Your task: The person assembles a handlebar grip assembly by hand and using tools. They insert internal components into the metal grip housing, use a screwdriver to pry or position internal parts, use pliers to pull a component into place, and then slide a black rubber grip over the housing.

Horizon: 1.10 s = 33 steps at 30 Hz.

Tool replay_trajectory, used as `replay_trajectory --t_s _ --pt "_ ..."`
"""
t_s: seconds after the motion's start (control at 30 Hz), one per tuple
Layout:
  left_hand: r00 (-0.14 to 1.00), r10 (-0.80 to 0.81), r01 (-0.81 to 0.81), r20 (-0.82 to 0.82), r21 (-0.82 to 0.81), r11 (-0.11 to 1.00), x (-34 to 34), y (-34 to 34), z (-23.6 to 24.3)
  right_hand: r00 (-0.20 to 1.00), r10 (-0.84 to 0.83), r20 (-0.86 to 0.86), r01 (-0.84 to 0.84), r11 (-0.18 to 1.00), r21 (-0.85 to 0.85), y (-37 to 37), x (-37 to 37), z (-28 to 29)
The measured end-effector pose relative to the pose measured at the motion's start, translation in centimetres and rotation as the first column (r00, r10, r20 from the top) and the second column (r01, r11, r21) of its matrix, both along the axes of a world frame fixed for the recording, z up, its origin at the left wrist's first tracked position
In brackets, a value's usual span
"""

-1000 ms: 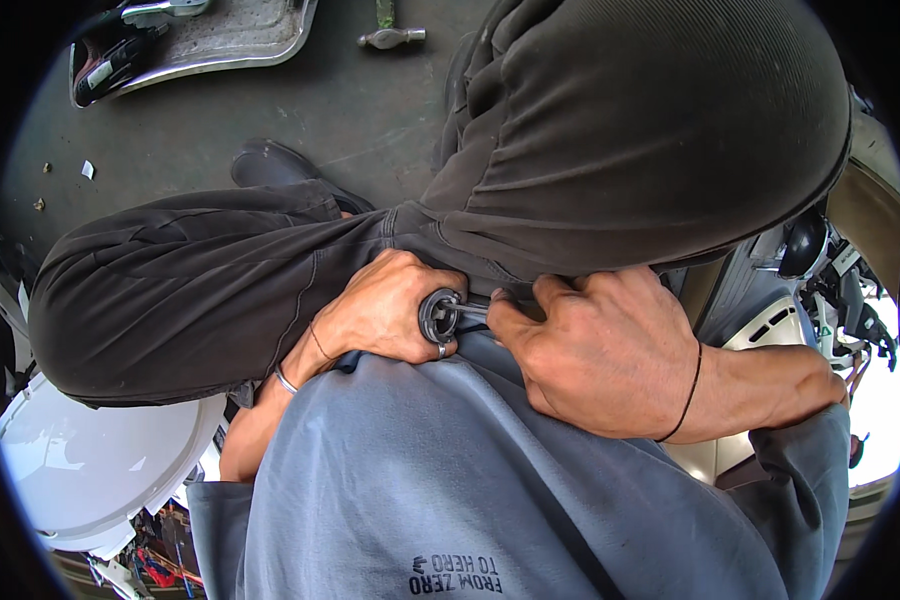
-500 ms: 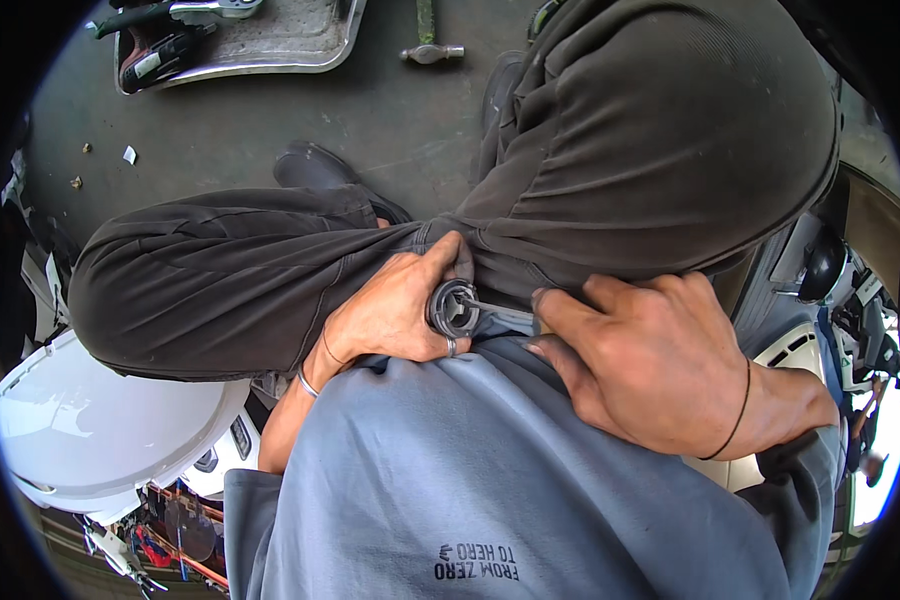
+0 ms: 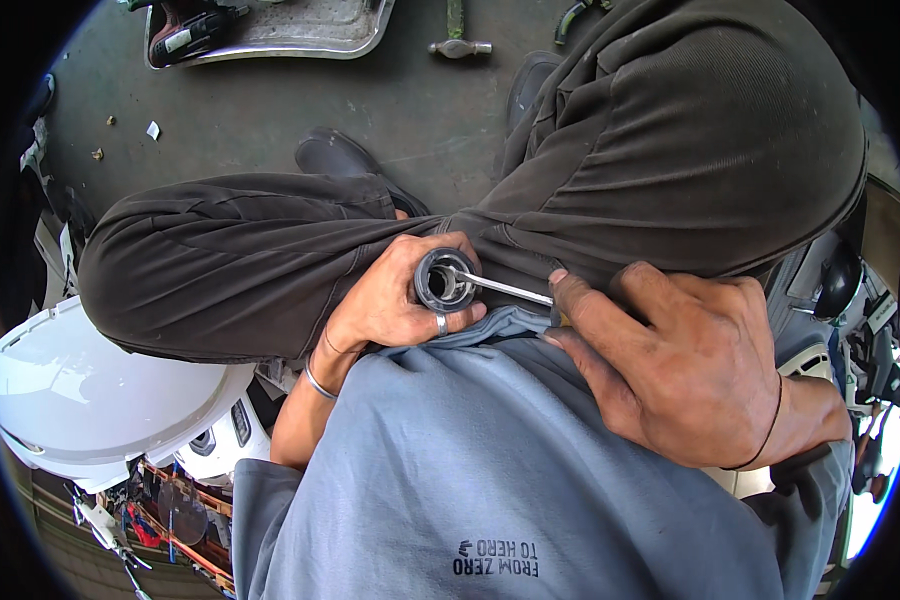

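My left hand (image 3: 380, 305) is wrapped round a black cylindrical part (image 3: 427, 268), its round open end facing up. Inside that opening a paler inner ring shows; the rest of the part is hidden in my palm. From the right, my right hand (image 3: 685, 365) grips a screwdriver (image 3: 510, 290) by its handle, of which only a bit of yellow peeks out between thumb and forefinger. The slim metal shaft slants across to the left, and its tip reaches over the rim into the opening. Both hands are above my lap, near the hem of my grey-blue shirt.
On the floor ahead, a metal tray (image 3: 300, 38) carries a dark power tool (image 3: 192, 35). A hammer (image 3: 460, 47) lies right of it. White rounded bodywork (image 3: 110, 390) stands close at my left. Small scraps (image 3: 153, 130) are scattered on the floor.
The black part now faces up more squarely, and its opening shows rounder. My right hand has shifted slightly right, with more of the screwdriver's shaft visible. The whole view has also shifted a little.
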State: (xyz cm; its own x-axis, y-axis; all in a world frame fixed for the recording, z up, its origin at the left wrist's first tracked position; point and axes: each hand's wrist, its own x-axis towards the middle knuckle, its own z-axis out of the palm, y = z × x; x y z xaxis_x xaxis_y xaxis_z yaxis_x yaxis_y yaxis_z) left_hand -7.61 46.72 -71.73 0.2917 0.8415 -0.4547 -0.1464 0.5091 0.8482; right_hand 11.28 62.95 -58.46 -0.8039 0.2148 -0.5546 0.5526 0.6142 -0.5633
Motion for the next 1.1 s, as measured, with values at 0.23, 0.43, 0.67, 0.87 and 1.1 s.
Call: replay_trajectory --t_s 0.23,0.43,0.67,0.87,1.1 --pt "0.962 -0.26 0.256 -0.079 -0.058 0.965 0.1 0.7 0.6 0.996 0.065 0.069 -0.061 0.997 -0.051 -0.1 -0.4 -0.3" --pt "0.953 -0.296 0.302 0.064 -0.109 0.947 0.5 0.8 0.1 0.996 0.092 0.009 -0.091 0.995 -0.031 -0.4 -0.9 -0.6" --pt "0.909 -0.396 0.403 0.127 -0.034 0.914 1.0 0.6 -0.7 0.964 0.261 0.042 -0.259 0.965 -0.049 -0.7 -1.2 -1.4" --pt "0.892 -0.434 0.441 0.127 -0.032 0.897 1.0 -0.2 -0.9 0.955 0.271 -0.12 -0.275 0.961 -0.016 -1.5 -1.2 -2.3" --pt "0.876 -0.464 0.477 0.133 -0.093 0.874 0.9 0.2 -0.8 0.956 0.27 -0.112 -0.273 0.962 -0.01 -1.5 -1.5 -2.3"
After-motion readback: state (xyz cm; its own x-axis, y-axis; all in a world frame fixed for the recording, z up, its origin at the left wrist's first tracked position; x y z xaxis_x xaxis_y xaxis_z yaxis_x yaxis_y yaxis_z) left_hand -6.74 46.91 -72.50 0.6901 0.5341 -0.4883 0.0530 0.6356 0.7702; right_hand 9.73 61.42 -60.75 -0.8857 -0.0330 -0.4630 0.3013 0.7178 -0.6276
